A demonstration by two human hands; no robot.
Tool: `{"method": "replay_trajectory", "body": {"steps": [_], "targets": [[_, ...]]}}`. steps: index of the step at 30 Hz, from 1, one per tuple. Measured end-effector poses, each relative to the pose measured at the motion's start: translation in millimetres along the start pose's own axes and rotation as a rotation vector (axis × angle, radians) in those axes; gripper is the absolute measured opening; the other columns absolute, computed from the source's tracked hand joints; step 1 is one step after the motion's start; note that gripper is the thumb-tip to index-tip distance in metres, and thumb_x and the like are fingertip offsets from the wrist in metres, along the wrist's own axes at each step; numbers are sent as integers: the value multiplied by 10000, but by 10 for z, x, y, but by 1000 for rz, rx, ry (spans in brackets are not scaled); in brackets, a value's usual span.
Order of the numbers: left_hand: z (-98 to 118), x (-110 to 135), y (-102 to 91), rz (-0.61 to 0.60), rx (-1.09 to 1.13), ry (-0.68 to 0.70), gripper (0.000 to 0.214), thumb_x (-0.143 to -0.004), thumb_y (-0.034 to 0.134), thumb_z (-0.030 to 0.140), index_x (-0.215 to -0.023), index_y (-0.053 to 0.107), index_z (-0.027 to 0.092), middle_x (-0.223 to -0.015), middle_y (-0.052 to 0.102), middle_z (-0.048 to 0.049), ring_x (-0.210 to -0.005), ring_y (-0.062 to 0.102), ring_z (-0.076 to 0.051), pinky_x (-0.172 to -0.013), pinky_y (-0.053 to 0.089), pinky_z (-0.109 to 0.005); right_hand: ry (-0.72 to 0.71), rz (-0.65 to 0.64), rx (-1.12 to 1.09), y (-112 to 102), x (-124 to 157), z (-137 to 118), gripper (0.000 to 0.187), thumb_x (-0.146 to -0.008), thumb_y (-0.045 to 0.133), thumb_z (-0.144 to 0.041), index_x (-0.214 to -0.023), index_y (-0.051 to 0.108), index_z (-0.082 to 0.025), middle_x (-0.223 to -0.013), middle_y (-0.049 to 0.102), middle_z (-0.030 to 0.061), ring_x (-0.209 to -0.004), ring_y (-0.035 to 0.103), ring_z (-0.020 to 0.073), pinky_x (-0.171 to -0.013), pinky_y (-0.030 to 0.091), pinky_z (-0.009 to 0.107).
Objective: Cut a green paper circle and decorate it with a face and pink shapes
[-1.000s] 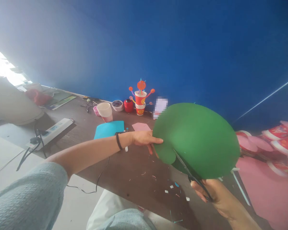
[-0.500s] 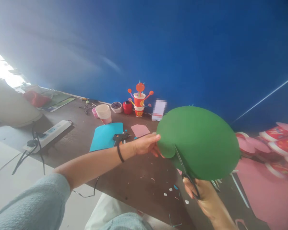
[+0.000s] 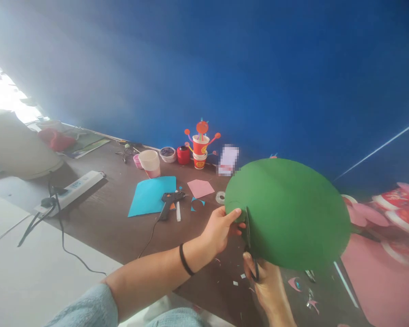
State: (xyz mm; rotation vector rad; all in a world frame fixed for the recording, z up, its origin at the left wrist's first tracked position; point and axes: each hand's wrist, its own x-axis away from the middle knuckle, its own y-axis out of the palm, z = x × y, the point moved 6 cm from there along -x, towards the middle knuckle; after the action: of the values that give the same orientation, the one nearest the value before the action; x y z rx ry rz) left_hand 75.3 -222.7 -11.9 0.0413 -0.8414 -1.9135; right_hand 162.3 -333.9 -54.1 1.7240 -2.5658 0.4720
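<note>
A large green sheet of paper [image 3: 293, 213] with a rounded outline is held up above the table. My left hand [image 3: 221, 227] pinches its left edge, thumb on top and fingers beneath. My right hand [image 3: 267, 277] grips black-handled scissors [image 3: 248, 231] from below, with the blades at a cut near the sheet's left side, close to my left thumb. Part of my right hand's fingers is hidden behind the handles and the paper. Left of my hands, a black glue gun [image 3: 170, 200] lies partly on a blue sheet [image 3: 146, 195].
Pink paper [image 3: 381, 277] and red-and-pink cup crafts [image 3: 398, 204] are at the right. Stacked paper cups [image 3: 150, 162], a red cup figure [image 3: 200, 147] and a tape roll [image 3: 220, 197] stand farther back. A power strip [image 3: 71, 190] with cords lies left. Paper scraps dot the table.
My left hand has shifted right and lower along the green paper's edge, nearer the scissors. The scissors are now more upright, and my right hand has moved slightly left.
</note>
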Motion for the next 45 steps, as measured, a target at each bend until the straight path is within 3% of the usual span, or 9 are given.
{"method": "replay_trajectory", "body": {"steps": [4, 8, 14, 21, 29, 39, 45], "targets": [[-31, -40, -6, 26, 1, 18, 320, -647, 760, 360, -795, 594, 130, -695, 622, -28, -539, 579, -106, -447, 455, -191, 39, -76, -174, 86, 52, -58, 460, -705, 585, -650, -612, 440, -223, -473, 404, -47, -441, 344, 106, -452, 256, 249], [-30, -85, -30, 32, -13, 33, 295, -668, 741, 353, -803, 588, 139, -706, 613, -19, -546, 578, -101, -456, 471, -191, 154, -116, -331, 133, 170, 68, 462, -705, 602, -640, -654, 445, -207, -480, 445, -41, -452, 333, 84, -445, 224, 215], [77, -162, -90, 57, -68, 96, 298, -677, 736, 356, -804, 574, 141, -706, 591, -8, -552, 583, -102, -450, 477, -190, 187, -240, -351, 129, 352, 138, 498, -717, 567, -674, -676, 468, -187, -453, 439, -47, -403, 255, 48, -406, 134, 201], [197, -131, -38, 20, -166, 134, 270, -698, 715, 345, -803, 601, 123, -720, 608, -27, -553, 582, -102, -444, 474, -182, 199, -231, -304, -7, 256, -104, 490, -711, 594, -656, -699, 470, -182, -457, 469, -45, -414, 287, 52, -394, 139, 191], [264, -59, -10, -15, -219, 144, 269, -731, 670, 351, -854, 597, 124, -740, 624, -31, -553, 577, -97, -440, 468, -174, 191, -243, -325, 29, 157, -102, 501, -677, 624, -658, -670, 458, -186, -449, 463, -41, -446, 328, 64, -411, 166, 180], [163, 11, 23, -51, -274, 102, 254, -742, 645, 341, -829, 607, 105, -709, 625, -37, -513, 563, -85, -448, 465, -171, 138, -205, -452, 113, 87, -154, 496, -683, 627, -651, -723, 525, -167, -494, 457, -38, -456, 309, 50, -412, 192, 163], [116, 46, 40, -80, -308, 98, 250, -742, 643, 334, -809, 627, 93, -710, 636, -54, -512, 557, -85, -440, 450, -165, 138, -228, -473, 88, 54, -122, 443, -732, 614, -610, -761, 547, -174, -545, 496, -25, -493, 374, 62, -431, 248, 162]]}}
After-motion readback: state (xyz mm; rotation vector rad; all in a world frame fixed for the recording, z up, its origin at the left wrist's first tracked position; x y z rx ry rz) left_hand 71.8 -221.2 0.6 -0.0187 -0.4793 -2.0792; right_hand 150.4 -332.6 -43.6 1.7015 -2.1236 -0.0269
